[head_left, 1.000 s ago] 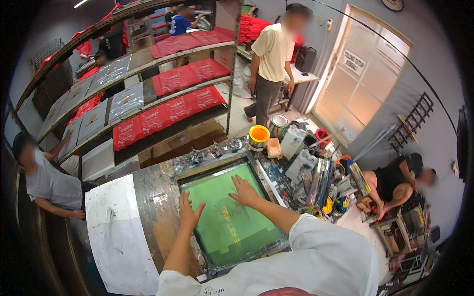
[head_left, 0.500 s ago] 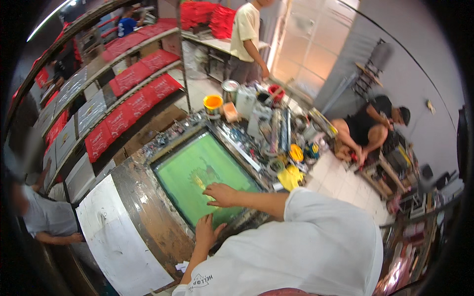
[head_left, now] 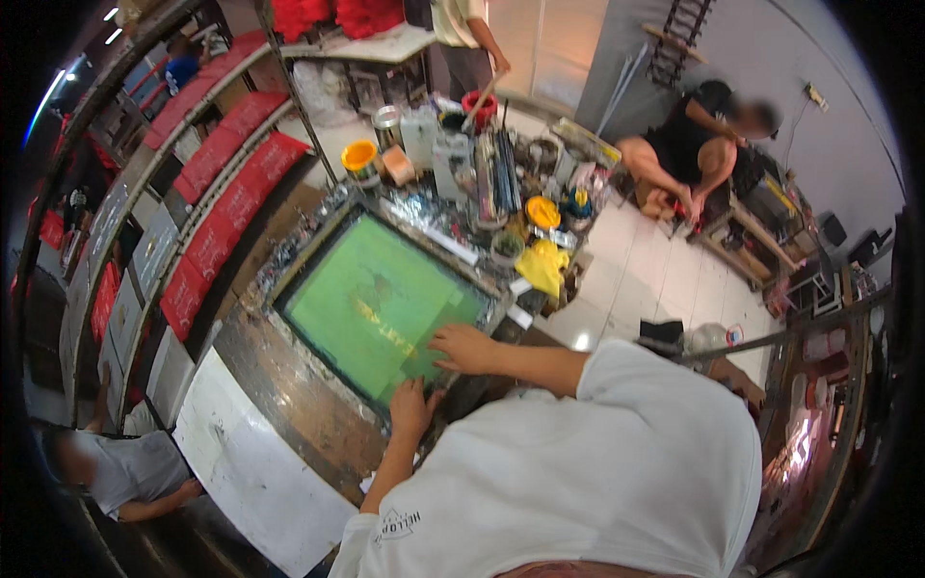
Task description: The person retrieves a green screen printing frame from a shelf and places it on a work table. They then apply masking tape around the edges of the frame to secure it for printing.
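Observation:
A screen-printing frame (head_left: pixel 289 265) with green mesh lies flat on the worktable in front of me. A yellow design with lettering (head_left: pixel 385 332) shows on the mesh, and a darker squarish patch (head_left: pixel 453 316) lies near its right side. My right hand (head_left: pixel 464 349) rests at the mesh's near right part, fingers stretched toward the left. At the near edge of the frame, my left hand (head_left: pixel 412 405) has its fingers apart, tips on the mesh by the darker area. Neither hand visibly holds anything.
A white board (head_left: pixel 251 453) lies left of the frame. Beyond stand a yellow paint tub (head_left: pixel 360 159), a tin can, jugs and a yellow cloth (head_left: pixel 542 267). Racks with red sheets (head_left: pixel 241 207) line the left. One person crouches at right; others stand behind and at left.
My right hand has drawn back from the middle of the mesh toward its near right edge, uncovering the yellow lettering. My left hand's fingers reach onto the mesh. The whole view has shifted.

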Available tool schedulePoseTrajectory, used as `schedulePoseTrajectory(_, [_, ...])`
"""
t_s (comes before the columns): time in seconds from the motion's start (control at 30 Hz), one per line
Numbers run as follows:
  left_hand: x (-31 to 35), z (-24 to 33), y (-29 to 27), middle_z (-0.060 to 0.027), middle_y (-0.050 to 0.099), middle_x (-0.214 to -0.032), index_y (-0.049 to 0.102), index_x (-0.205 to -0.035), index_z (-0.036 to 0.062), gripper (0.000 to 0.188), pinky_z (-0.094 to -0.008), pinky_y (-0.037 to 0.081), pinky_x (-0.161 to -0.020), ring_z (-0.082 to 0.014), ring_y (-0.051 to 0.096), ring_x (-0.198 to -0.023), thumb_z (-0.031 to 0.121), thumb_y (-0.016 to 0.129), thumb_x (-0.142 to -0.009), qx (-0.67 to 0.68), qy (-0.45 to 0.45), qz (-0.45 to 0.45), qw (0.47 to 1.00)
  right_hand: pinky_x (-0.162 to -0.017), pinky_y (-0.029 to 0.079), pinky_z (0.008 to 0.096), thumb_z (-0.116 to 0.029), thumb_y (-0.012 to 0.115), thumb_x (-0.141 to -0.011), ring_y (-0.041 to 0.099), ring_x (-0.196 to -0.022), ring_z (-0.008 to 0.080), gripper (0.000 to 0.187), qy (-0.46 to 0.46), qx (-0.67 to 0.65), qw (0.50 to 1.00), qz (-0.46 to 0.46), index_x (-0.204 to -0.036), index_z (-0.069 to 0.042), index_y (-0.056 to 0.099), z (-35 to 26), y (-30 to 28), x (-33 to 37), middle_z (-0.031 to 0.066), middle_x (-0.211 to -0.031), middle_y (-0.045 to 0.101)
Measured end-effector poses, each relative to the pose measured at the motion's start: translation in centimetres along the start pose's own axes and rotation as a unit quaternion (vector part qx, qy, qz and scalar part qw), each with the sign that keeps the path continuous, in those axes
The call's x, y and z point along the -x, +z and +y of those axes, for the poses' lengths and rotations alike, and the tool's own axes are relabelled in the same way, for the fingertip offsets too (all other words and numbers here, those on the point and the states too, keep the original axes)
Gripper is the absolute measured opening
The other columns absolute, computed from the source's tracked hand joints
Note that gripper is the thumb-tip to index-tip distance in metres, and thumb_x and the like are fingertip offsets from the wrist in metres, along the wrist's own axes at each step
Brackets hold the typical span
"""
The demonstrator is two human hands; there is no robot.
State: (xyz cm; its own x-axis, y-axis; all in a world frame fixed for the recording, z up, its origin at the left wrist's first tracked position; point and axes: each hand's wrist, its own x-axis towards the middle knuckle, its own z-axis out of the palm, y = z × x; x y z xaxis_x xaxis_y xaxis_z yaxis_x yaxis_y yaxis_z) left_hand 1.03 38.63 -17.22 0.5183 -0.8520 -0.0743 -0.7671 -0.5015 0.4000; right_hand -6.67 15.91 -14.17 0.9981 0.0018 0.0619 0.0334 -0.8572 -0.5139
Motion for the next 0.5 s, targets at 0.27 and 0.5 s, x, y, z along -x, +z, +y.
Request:
schedulePoseTrajectory(0.27, [-0.3,2.0,0.0,-0.0186,0.068,-0.097,0.071,-0.106,0.0002,0.056,-0.0502,0.055,-0.077,-0.039,0.068,-0.093,0.052,0.076,-0.085,0.009,0.017,0.034,0.999,-0.09,0.051,0.0469,-0.023,0.075,-0.081,0.061,-0.109,0.0366,0.042,0.17,0.13,0.965,0.15,-0.12,-0.009,0.067,10.5,-7.0,6.0,0.0166,-0.113,0.065])
schedulePoseTrajectory(0.5, [-0.1,2.3,1.9,-0.0169,0.067,-0.1,0.071,-0.102,0.0037,0.036,-0.0504,0.055,-0.08,-0.0379,0.067,-0.098,0.038,0.073,-0.09,0.029,-0.039,-0.011,0.999,-0.112,0.035,0.0567,-0.007,0.056,-0.083,0.04,-0.14,0.0429,0.061,0.211,0.289,0.923,0.139,-0.144,0.002,0.052,22.0,-5.6,6.8,0.0233,-0.15,0.048])
